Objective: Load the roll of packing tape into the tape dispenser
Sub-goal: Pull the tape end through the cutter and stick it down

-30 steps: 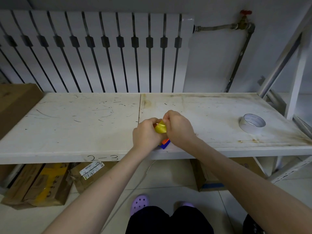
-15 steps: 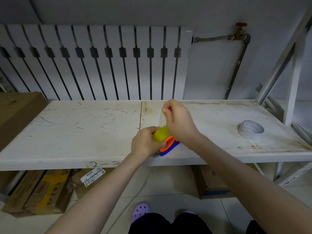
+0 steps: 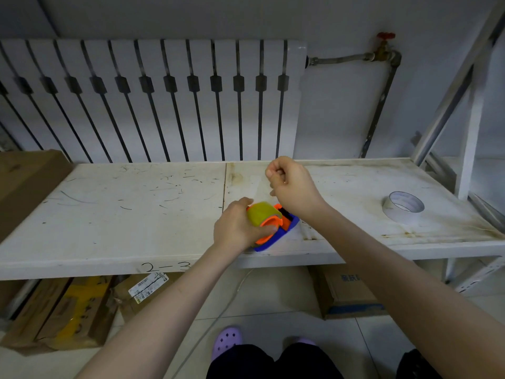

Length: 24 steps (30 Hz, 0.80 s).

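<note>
An orange and blue tape dispenser (image 3: 284,229) rests near the front edge of the white shelf (image 3: 136,214). A yellowish roll of packing tape (image 3: 262,213) sits in it. My left hand (image 3: 237,228) grips the roll and dispenser from the left. My right hand (image 3: 289,184) is raised behind the dispenser, fingers pinched together. A thin clear strip of tape (image 3: 259,191) seems to run from the roll up to those fingers, though it is faint.
A second, white tape roll (image 3: 404,206) lies on the shelf at the right. A brown carton (image 3: 24,181) stands at the left end. A radiator is behind, a slanted shelf frame (image 3: 464,105) at right, cardboard boxes on the floor below.
My right hand has left the roll and risen up and back, away from the dispenser, with its fingers pinched. My left hand has stayed on the roll and dispenser.
</note>
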### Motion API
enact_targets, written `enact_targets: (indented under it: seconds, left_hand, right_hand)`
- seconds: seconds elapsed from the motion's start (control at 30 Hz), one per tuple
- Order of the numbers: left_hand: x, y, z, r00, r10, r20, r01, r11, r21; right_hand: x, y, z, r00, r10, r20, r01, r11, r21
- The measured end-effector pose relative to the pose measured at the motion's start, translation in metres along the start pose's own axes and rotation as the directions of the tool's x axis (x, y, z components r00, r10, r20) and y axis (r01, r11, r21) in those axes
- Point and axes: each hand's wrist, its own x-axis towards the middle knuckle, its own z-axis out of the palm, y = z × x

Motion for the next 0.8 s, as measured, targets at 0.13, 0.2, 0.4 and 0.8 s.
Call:
enact_targets:
  seconds: [0.13,0.2,0.4,0.8]
  left_hand:
    - [0.002,0.005,0.001,0.994,0.022,-0.105,-0.021,1.000,0.012]
    - [0.004,0.002,0.001,0.996,0.007,-0.088,-0.009,1.000,-0.024]
    - [0.008,-0.010,0.004,0.999,0.025,-0.029,-0.026,0.999,-0.040]
    - [0.009,-0.019,-0.009,0.996,0.054,0.073,-0.045,0.992,-0.121]
  right_hand:
    - [-0.006,-0.010,0.002,0.993,-0.078,0.086,0.079,0.997,-0.007]
    - [-0.009,-0.010,0.002,0.989,-0.117,0.092,0.121,0.992,-0.035]
    - [-0.019,-0.019,0.006,0.985,-0.164,0.045,0.162,0.986,0.041]
    - [-0.003,-0.013,-0.014,0.992,-0.069,-0.108,0.077,0.994,0.074]
